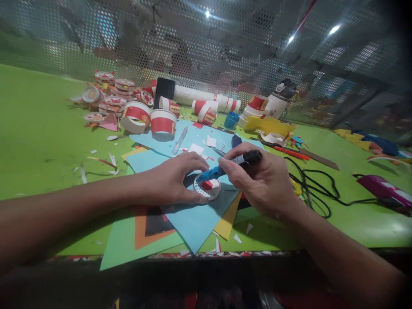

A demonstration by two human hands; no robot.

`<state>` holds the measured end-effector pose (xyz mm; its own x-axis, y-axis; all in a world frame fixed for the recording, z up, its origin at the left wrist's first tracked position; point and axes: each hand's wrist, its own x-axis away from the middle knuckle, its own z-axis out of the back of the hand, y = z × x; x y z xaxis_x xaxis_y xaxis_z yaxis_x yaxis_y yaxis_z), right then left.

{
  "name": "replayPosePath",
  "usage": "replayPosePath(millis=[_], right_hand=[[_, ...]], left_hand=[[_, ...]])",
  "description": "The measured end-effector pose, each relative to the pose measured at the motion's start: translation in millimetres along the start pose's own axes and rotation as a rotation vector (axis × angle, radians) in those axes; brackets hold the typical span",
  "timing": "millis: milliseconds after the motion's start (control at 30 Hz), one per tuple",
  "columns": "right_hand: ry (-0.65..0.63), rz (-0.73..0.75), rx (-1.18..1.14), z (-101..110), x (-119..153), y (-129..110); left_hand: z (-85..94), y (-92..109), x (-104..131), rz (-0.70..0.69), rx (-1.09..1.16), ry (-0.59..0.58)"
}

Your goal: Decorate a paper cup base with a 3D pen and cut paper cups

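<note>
My left hand (174, 176) steadies a small round white paper disc (213, 195) with a red patch, thumb and fingers at its edge. In my right hand (264, 184) is a marker (212, 173) with a blue-smeared barrel and a black end. It slants down to the left, its lower end at the disc's left part, where blue marks show. Whether the tip touches is hard to see. Beneath both hands lie light blue paper sheets (196, 227). Just beyond my right hand is a dark blue object (236, 140), partly hidden.
Red-and-white paper cups (163, 123) and a pile of decorated paper discs (116, 101) stand at the back. A clear pen (180, 140), a blue jar (231, 120) and an orange-handled tool (291, 152) lie nearer. On the right, a purple corded device (384, 189) trails black cable (322, 176).
</note>
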<state>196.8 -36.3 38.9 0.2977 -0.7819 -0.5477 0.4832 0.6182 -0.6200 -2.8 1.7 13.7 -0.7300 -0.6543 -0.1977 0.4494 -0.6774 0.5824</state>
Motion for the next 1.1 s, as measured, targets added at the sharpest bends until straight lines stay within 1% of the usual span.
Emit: replayPosePath(millis=[67,200,300,400,467,633,800,933,1100], right_hand=[[0.007,-0.014,-0.020,-1,-1,1],[0.055,-0.146,-0.170,-4,-3,8],[0.151,-0.196,-0.317,-4,-4,12],[0.301,-0.165,-0.451,-2,-5,13],[0.340,-0.152,-0.472,-1,-5,14],[0.300,-0.195,-0.455,-3,-5,11],[0.224,-0.195,-0.305,-4,-4,4],[0.208,-0.190,-0.244,-6,-3,5],[0.189,-0.188,-0.230,-7,-2,5]], left_hand=[[0.0,0,0,-0.010,-0.002,0.005],[-0.5,-2,1,-0.035,-0.004,0.014],[-0.5,-1,1,-0.022,-0.018,0.011],[-0.1,-1,0,-0.008,-0.025,0.015],[-0.1,0,0,-0.007,-0.024,0.015],[-1.2,-1,1,0.002,-0.019,0.020],[-2.0,-2,1,-0.002,-0.025,0.018],[-2.4,-4,1,-0.011,-0.031,0.024],[-2.9,-4,1,0.001,-0.024,0.016]])
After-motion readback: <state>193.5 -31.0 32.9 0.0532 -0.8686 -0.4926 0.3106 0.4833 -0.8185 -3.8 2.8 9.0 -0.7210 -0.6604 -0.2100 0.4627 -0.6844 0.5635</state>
